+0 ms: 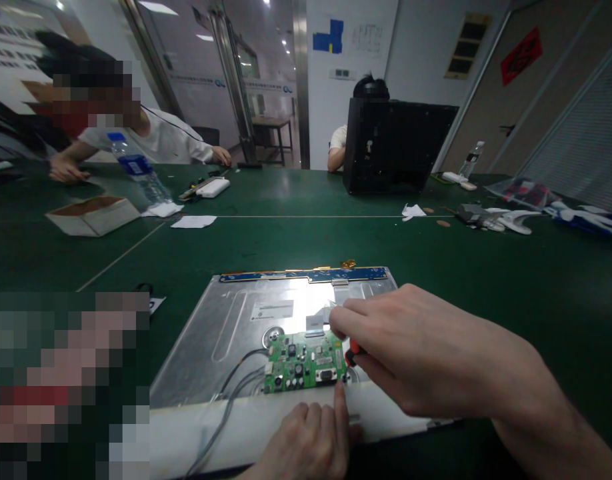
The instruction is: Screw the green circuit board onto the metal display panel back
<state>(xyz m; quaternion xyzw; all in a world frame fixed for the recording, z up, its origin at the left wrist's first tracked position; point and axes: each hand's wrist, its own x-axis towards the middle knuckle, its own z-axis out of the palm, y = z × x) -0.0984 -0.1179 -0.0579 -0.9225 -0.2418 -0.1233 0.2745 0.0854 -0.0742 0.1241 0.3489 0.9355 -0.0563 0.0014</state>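
Note:
A green circuit board (309,360) rests on the metal back of a flat display panel (196,347), with grey cables (229,400) running from its left side. My left hand (311,437) lies below the board. Its index finger reaches to the board's lower right corner, and the other fingers are curled. From the right, my right hand (411,347) is closed round a screwdriver with a red and black handle (353,351), beside the board's right edge. The screwdriver's tip and most of its body are hidden. A blue circuit strip (306,274) runs along the panel's far edge.
Across the green table (281,233), a person in white sits at the left and another behind a black monitor (401,147). A cardboard box (93,217) and a water bottle (139,170) stand at the left. Scissors-like white tools (506,219) lie right. Pixelation covers the lower left.

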